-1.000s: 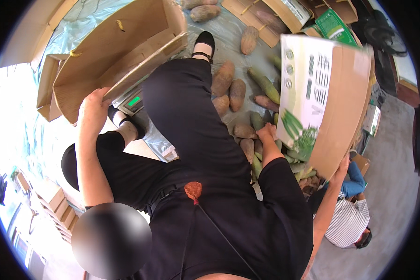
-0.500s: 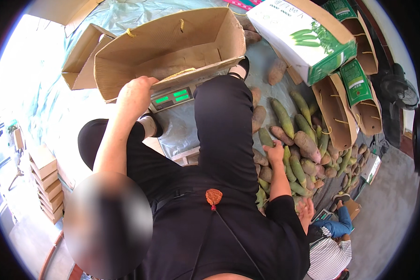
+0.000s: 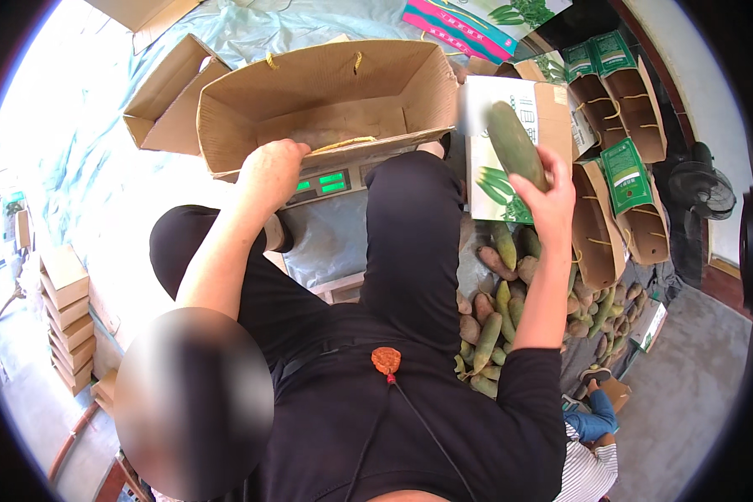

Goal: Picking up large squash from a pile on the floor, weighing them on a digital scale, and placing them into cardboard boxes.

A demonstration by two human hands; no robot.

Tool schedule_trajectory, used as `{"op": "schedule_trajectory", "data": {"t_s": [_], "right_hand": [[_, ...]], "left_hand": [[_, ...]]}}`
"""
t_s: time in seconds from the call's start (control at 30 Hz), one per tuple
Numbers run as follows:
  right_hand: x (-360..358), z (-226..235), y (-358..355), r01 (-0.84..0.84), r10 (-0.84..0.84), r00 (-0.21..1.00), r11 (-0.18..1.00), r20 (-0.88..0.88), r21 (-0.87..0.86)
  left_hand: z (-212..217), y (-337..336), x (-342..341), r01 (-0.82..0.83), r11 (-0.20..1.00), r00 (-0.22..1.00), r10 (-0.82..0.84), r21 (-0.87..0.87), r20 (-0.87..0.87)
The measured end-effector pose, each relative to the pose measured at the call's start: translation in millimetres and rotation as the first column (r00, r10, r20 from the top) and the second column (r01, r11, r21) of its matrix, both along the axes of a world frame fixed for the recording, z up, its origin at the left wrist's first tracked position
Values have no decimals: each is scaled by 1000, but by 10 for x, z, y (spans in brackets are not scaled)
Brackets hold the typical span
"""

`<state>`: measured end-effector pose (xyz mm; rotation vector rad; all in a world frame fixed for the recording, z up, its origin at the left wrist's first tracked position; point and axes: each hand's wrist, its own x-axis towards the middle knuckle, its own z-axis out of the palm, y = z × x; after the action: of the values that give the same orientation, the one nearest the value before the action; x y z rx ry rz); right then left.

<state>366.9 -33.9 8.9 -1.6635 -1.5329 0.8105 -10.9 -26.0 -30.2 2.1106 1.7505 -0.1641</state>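
Note:
My left hand grips the near rim of a long open cardboard box with yellow rope handles. This box sits on a scale whose green-lit display shows beside my wrist. Raised over the right side, my right hand is closed round the lower end of a long green radish. Behind the radish stands a white carton printed with green vegetables. Below my right forearm lies a pile of green radishes and brownish-pink root vegetables.
Open cardboard boxes with green flaps stand at the right, near a black fan. Another open carton lies left of the box on the scale. Stacked cartons stand far left. Another person is at the lower right.
My right hand has lifted a green radish from the pile, up in front of the white carton. That carton now stands lower and more upright in view. My left hand still holds the box rim.

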Motion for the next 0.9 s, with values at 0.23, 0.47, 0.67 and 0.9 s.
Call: {"op": "schedule_trajectory", "data": {"t_s": [0.23, 0.47, 0.67, 0.9], "right_hand": [[-1186, 102, 885, -460, 468, 884, 860, 19, 223], [-2014, -298, 1163, -569, 553, 820, 764, 144, 304], [-1373, -219, 900, -404, 419, 851, 908, -319, 114], [213, -1010, -54, 130, -161, 916, 986, -368, -108]], "left_hand": [[1, -16, -30, 33, 998, 998, -36, 61, 43], [21, 13, -5, 52, 998, 998, -52, 30, 26], [-74, 2, -69, 96, 984, 995, -91, 153, -38], [66, 66, 27, 44, 992, 996, -53, 117, 75]]}}
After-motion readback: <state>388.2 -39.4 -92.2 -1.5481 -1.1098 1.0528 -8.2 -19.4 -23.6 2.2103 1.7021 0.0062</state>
